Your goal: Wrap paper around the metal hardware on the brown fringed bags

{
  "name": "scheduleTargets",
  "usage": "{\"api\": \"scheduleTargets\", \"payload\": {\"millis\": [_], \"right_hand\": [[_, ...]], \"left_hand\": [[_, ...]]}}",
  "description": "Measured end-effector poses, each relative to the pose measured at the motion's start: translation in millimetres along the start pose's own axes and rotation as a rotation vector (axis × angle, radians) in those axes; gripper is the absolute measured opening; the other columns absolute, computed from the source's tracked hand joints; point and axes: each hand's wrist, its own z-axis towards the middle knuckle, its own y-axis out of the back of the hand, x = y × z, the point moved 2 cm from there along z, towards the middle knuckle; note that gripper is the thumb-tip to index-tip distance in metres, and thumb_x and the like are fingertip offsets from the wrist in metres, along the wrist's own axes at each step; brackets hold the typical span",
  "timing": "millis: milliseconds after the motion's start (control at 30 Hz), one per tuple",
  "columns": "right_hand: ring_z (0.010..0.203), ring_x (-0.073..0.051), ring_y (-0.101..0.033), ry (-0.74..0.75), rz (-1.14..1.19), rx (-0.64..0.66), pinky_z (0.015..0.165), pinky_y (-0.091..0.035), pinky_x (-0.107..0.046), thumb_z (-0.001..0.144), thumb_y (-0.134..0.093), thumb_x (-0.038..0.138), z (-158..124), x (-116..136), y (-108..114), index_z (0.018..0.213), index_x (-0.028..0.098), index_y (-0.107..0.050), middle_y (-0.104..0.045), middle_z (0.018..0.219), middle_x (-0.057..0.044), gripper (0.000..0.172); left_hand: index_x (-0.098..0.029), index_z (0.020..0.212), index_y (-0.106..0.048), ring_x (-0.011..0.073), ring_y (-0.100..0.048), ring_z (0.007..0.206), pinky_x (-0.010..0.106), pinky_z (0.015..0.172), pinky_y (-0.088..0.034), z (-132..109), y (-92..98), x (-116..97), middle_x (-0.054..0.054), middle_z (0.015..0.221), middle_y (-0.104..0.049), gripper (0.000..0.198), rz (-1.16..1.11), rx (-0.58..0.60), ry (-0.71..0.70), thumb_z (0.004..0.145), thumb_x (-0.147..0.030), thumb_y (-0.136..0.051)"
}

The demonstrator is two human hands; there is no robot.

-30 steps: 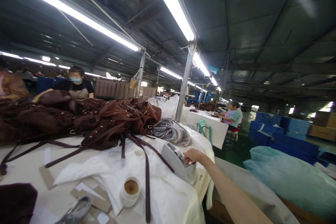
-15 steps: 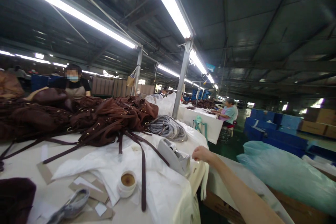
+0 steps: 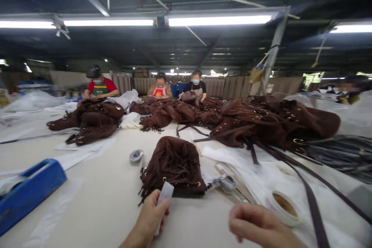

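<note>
**Head view.** Left hand (image 3: 149,217), near centre, pinched closed on a white strip (image 3: 166,192) held upright between thumb and fingers, just short of the brown fringed bag (image 3: 176,162). Right hand (image 3: 255,224), near right, fingers curled loosely inward with nothing visible in the grasp, hovering over the pale surface (image 3: 95,201).

Strip judged light, thin and limp, perhaps tacky on one face; best taken by one end, as here. Bag judged soft and slack, suede-like, with fringe prone to tangling; best taken by the body rather than the tassels.

Counts:
- one strip
- one bag lying apart near centre
- two heaps of like bags (image 3: 87,122) farther off, number in each untellable
- one small grey roll (image 3: 136,156) just left of the bag
- one blue dispenser (image 3: 31,188) at near left
- one white-rimmed roll (image 3: 283,203) at near right
- three seated people (image 3: 160,87) at the far edge, and a fourth, blurred, at far right
</note>
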Motion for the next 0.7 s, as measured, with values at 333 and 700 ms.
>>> {"api": "scheduleTargets", "payload": {"millis": [333,700], "right_hand": [[0.051,-0.012,-0.044,0.027,-0.075,0.121,0.053,-0.031,-0.024,0.06,-0.054,0.026,108,18,-114,0.049,0.019,-0.055,-0.053,0.048,0.003,0.013],[0.05,-0.01,-0.04,-0.107,0.004,0.076,0.05,-0.026,-0.023,0.06,-0.059,0.034,113,4,-122,0.05,0.018,-0.054,-0.052,0.05,0.003,0.02]], "left_hand": [[-0.022,0.074,-0.043,0.0056,-0.033,0.032,0.017,0.028,-0.024,5,-6.2,4,-0.01,0.05,-0.045,0.02,0.006,0.058,-0.039,0.067,-0.036,-0.055],[-0.023,0.075,-0.041,0.0052,-0.034,0.035,0.016,0.031,-0.022,-1,-5.5,-4,-0.009,0.052,-0.046,0.038,-0.078,0.132,0.037,0.072,-0.059,-0.053]]}}
